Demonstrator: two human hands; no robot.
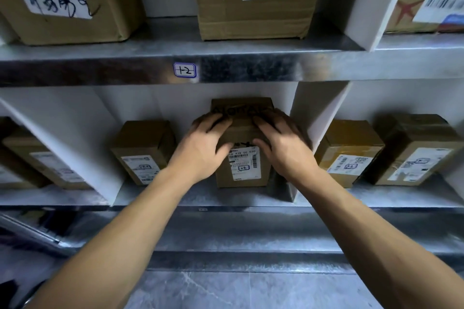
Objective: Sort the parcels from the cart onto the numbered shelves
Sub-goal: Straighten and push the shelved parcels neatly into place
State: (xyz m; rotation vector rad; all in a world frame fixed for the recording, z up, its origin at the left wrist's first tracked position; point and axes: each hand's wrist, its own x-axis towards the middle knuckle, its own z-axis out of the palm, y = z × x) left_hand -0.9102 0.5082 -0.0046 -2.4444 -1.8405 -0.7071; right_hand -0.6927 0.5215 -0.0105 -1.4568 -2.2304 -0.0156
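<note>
- Two bare hands reach into the middle compartment of the lower shelf (226,199) in the head view, both on one cardboard parcel (241,130).
- Left hand (202,144): its grip is clamped on the parcel's left side, with the fingers curled over the top face and the thumb pressed on the front face beside the shipping label (244,165).
- Right hand (282,144): its grip is clamped on the parcel's right side in the same way, with the fingers over the top and the thumb on the front face by the label's upper right corner.
- The parcel stands upright near the lower shelf's front edge with its label facing outward. Its base appears to be down on the shelf board.
- A small blue-bordered mark on the label carries a handwritten number, too small to read surely.
- The parcel is just beside the white divider (317,113) at the compartment's right side, with the right hand between the two.
- A smaller box (143,150) stands in the same compartment, apart from the parcel on its left.
- Past the white divider, a tan box (349,150) and a taped box (416,150) sit side by side near the front edge.
- The upper shelf (288,68) bears a sticker (184,70) on its front edge, handwritten "1-2", above and left of the parcel.
- On the upper shelf, a large carton (253,12) stands above the parcel, and a scribbled carton (62,7) stands toward the left end.
- Grey tiled floor (251,291) shows below the arms.
</note>
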